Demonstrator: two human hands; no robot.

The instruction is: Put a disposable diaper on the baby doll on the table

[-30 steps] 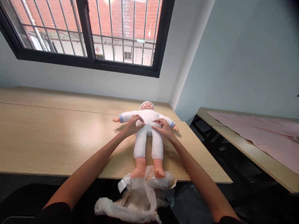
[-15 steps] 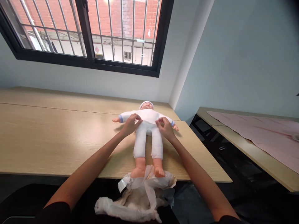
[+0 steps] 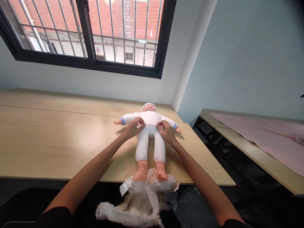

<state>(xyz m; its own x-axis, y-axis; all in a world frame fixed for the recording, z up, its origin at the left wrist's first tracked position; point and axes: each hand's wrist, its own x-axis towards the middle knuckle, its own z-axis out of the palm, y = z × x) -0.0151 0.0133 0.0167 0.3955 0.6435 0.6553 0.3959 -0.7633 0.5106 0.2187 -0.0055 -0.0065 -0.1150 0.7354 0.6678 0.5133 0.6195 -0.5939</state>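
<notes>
A baby doll (image 3: pixel 150 116) lies on its back on the wooden table (image 3: pixel 71 142), its arms spread and its feet toward me. It wears a white top with blue cuffs, white trousers (image 3: pixel 142 148) and a cap. At the left of its waist, my left hand (image 3: pixel 135 127) pinches the edge of the white clothing between thumb and fingers. My right hand (image 3: pixel 166 131) pinches the same edge at the right side of the waist. Between the two hands the edge runs as a straight line across the belly. The fabric inside each pinch is mostly hidden.
A crumpled translucent plastic bag (image 3: pixel 140 209) hangs at the table's front edge below the doll's feet. To the right, a second table (image 3: pixel 256 148) carries a pink cloth (image 3: pixel 266 136). A barred window (image 3: pixel 125 68) is set in the wall behind.
Both hands have shifted slightly inward along the doll's waist, the right one more. The edge of the clothing between them now looks straighter.
</notes>
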